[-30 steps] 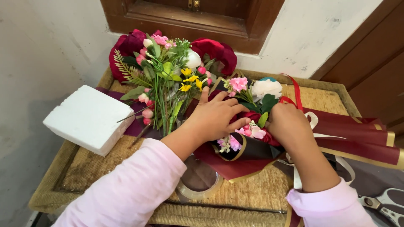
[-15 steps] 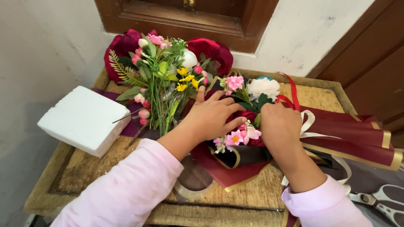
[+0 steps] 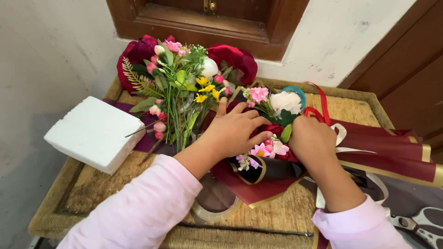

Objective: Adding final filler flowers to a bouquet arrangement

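Note:
A small bouquet of pink and white artificial flowers lies in dark red, gold-edged wrapping paper on a woven tabletop. My left hand rests flat on its left side, fingers spread over the wrapping and blooms. My right hand is closed around the bouquet's right side, next to a white flower. Both arms wear pale pink sleeves.
A loose bunch of artificial flowers and greenery lies at the back left. A white foam block sits left. A clear tape roll lies near the front. Dark red paper sheets, ribbon and scissors are on the right.
Both hands have shifted slightly on the bouquet, pressing the wrapping closer around the flowers. The view has tilted a little.

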